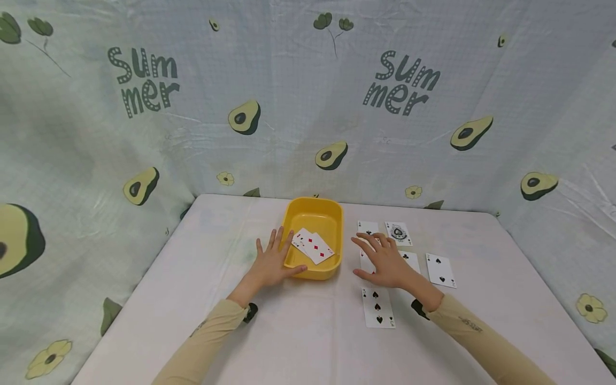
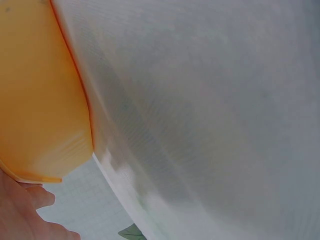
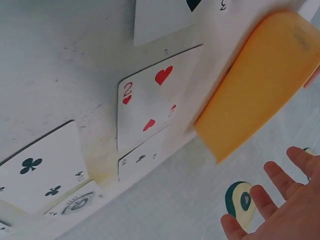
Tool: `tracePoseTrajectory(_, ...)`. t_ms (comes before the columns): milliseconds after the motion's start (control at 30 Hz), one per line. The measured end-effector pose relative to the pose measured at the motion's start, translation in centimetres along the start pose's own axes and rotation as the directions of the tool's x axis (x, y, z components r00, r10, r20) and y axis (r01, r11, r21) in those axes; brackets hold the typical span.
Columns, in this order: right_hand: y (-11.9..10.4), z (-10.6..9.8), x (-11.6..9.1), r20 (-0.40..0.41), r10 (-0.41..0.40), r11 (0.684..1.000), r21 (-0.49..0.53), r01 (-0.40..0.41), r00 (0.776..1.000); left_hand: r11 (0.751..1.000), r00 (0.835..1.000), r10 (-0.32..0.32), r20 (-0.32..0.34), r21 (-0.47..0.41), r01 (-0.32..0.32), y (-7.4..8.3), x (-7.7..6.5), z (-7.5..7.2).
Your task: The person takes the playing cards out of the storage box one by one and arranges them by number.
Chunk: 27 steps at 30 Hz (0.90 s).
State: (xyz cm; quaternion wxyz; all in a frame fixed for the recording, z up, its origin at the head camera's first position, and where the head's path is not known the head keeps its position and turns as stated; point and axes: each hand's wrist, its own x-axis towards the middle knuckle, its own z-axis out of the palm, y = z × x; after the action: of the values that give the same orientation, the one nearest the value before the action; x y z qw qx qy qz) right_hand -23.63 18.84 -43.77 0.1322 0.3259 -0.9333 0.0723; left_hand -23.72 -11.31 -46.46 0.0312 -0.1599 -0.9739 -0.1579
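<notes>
My left hand (image 1: 272,264) has its fingers spread at the left side of a yellow plastic tub (image 1: 315,273), fingertips on its rim. Inside the tub lie overlapping playing cards, a diamond card (image 1: 319,248) on top. In the head view, my right hand (image 1: 387,264) hovers over cards on the table, fingers apart and holding nothing. It partly covers the two of hearts (image 3: 145,100) and two of clubs (image 1: 409,259). The three of spades (image 1: 377,308) lies nearer me. Beyond the hand are the ace of clubs (image 1: 367,226) and ace of spades (image 1: 398,233).
The two of spades (image 1: 440,270) lies at the right of the card group. A white cloth covers the table (image 1: 308,342). Behind it hangs a pale curtain (image 1: 289,69) printed with avocados. Both wrists wear dark bands.
</notes>
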Motion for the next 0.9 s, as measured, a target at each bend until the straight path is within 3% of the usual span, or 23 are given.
tracePoseTrajectory(533, -0.1, 1.2, 5.0, 0.026, -0.014, 0.999, 0.045, 0.013, 1.0, 1.0, 1.0, -0.006, 0.011, 0.021, 0.006, 0.1, 0.0, -0.3)
tracePoseTrajectory(900, -0.8, 2.2, 7.9, 0.117, 0.009, 0.997, 0.071, -0.018, 0.993, 0.999, 1.0, -0.001, 0.005, 0.034, 0.001, 0.0, 0.1, -0.1)
